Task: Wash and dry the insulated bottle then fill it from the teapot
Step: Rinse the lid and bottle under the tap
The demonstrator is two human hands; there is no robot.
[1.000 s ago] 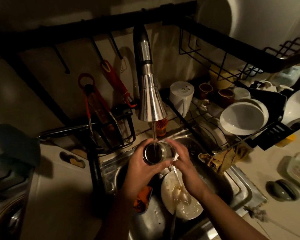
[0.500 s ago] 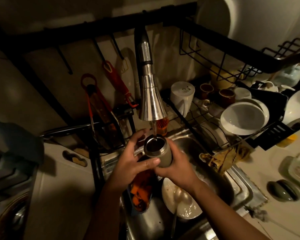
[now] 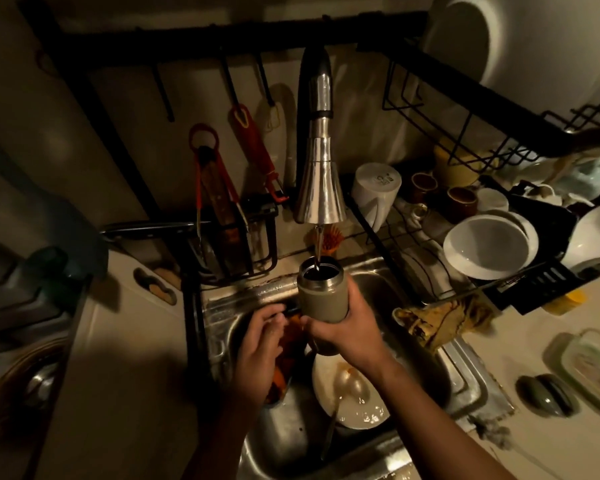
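Steel-rimmed grey bottle [image 3: 321, 294]: gripping it upright w/ R hand [image 3: 347, 330], fingers wrapped round its body, catching water stream from tap [image 3: 321, 188] over sink [image 3: 465, 386]. Hovering L hand [image 3: 260, 348] just beside bottle's lower left, fingers relaxed & spread, holding nothing.
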